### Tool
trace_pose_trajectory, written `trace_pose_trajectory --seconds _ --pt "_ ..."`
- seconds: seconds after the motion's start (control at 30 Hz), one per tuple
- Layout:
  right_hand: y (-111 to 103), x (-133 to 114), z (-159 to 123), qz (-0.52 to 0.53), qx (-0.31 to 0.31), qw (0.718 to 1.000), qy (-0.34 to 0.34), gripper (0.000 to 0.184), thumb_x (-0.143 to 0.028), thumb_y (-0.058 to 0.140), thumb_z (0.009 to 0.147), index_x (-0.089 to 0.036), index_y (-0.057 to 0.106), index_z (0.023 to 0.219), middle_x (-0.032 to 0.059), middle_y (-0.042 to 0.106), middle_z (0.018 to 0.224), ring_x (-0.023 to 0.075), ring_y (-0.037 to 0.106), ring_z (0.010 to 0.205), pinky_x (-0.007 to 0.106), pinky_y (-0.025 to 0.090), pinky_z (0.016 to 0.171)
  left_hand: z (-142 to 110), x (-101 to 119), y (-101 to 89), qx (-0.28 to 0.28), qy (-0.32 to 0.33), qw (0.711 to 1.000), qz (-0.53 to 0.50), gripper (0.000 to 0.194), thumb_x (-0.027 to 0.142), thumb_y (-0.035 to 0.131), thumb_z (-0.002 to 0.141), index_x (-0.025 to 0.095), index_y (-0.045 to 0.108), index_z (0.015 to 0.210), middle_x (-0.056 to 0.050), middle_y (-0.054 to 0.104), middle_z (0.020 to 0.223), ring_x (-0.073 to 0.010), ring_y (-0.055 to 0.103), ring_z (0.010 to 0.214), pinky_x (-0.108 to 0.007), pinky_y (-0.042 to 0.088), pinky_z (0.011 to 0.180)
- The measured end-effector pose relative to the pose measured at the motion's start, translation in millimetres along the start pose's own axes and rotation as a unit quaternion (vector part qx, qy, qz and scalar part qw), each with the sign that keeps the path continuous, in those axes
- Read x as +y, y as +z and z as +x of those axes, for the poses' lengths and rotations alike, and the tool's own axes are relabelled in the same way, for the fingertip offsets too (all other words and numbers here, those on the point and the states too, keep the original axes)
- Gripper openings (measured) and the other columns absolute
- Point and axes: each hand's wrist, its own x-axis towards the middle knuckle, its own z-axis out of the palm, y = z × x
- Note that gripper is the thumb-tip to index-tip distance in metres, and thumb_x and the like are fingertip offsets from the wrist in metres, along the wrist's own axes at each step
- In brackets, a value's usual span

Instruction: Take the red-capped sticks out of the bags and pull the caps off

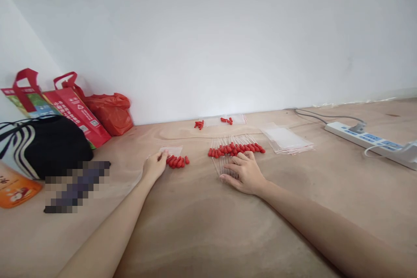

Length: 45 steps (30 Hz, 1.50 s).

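Forearms [312, 220] extend, right hand [246, 173] (loosely open) touching clear stems [222, 162], left hand's [154, 166] grip unclear.

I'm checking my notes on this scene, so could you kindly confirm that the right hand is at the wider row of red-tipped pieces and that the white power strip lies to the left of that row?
Not quite: the head view shows the white power strip to the right of the wider row of red-tipped pieces. The right hand is indeed at that row.
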Motion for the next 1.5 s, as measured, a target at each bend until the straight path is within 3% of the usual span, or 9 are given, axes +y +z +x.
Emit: trace_pose_trajectory --seconds 0.33,0.47,0.6,0.73,0.87,1.03,1.27,1.5 --pt "-8.2 11.8 -2.8 -0.024 0.038 0.998 0.038 0.029 -0.031 0.042 0.085 -0.020 0.064 0.070 0.0007 0.058 0.064 0.0124 0.041 0.068 0.033 0.021 0.072 1.4 -4.8 -1.0 0.005 0.003 1.000 -0.014 0.039 0.040 0.031 0.082 0.017 0.063 0.083 -0.007 0.068 0.090 -0.0209 0.061 0.086 -0.024 0.043 0.066" --pt "-11.2 14.9 -3.6 -0.035 0.051 0.997 0.049 0.034 -0.029 0.041 0.086 -0.018 0.058 0.060 0.0003 0.056 0.060 0.0118 0.041 0.065 0.033 0.021 0.072 3.1 -8.0 -1.7 0.015 0.013 1.000 -0.018 0.038 0.037 0.030 0.083 0.018 0.062 0.085 -0.005 0.069 0.089 -0.0192 0.062 0.085 -0.024 0.044 0.066" --pt "-11.7 15.7 -3.9 -0.039 0.061 0.996 0.046 0.035 -0.030 0.040 0.086 -0.018 0.058 0.058 0.0005 0.056 0.060 0.0115 0.041 0.064 0.032 0.021 0.071 -0.6 -5.2 -5.5 0.046 0.036 0.998 0.005 0.036 0.036 0.031 0.082 0.016 0.062 0.082 -0.008 0.068 0.085 -0.0225 0.061 0.081 -0.028 0.044 0.065" --pt "-11.4 16.2 -3.5 -0.047 0.061 0.996 0.043 0.036 -0.029 0.040 0.086 -0.017 0.058 0.057 0.0007 0.056 0.060 0.0115 0.041 0.064 0.032 0.021 0.071 -13.8 19.4 -5.9 0.080 0.113 0.990 0.030 0.028 0.032 0.039 0.080 0.016 0.061 0.087 -0.008 0.063 0.097 -0.0244 0.054 0.094 -0.032 0.040 0.079" --pt "-12.5 18.3 -2.9 -0.050 0.062 0.996 0.043 0.036 -0.029 0.039 0.087 -0.018 0.057 0.057 0.0005 0.057 0.060 0.0116 0.042 0.064 0.032 0.021 0.071 -24.7 63.7 7.2 0.034 0.200 0.978 0.048 0.017 0.035 0.051 0.074 0.023 0.064 0.072 -0.004 0.063 0.086 -0.0237 0.052 0.095 -0.034 0.037 0.085" --pt "-18.2 25.2 -5.2 -0.084 0.076 0.987 0.113 0.035 -0.030 0.039 0.086 -0.018 0.054 0.056 0.0007 0.059 0.059 0.0122 0.048 0.062 0.031 0.022 0.066 -18.2 107.1 29.7 -0.047 0.173 0.980 0.087 0.026 0.041 0.048 0.074 0.021 0.064 0.072 -0.008 0.063 0.089 -0.0262 0.053 0.095 -0.037 0.039 0.079" --pt "-17.6 26.9 -13.6 -0.075 -0.017 0.957 0.281 0.026 -0.039 0.053 0.076 -0.019 0.052 0.058 -0.0005 0.061 0.056 0.0156 0.054 0.058 0.029 0.022 0.060 -2.1 121.7 46.5 -0.121 0.104 0.983 0.092 0.030 0.045 0.051 0.069 0.020 0.063 0.056 -0.009 0.065 0.069 -0.0270 0.061 0.075 -0.033 0.041 0.062" --pt "-14.7 19.1 -7.6 -0.023 -0.069 0.952 0.296 0.022 -0.038 0.054 0.073 -0.020 0.056 0.062 0.0001 0.063 0.061 0.0162 0.055 0.065 0.030 0.024 0.064 -4.7 117.4 34.5 -0.073 0.109 0.988 0.084 0.028 0.036 0.047 0.074 0.017 0.058 0.056 -0.010 0.063 0.068 -0.0264 0.060 0.077 -0.032 0.040 0.062"
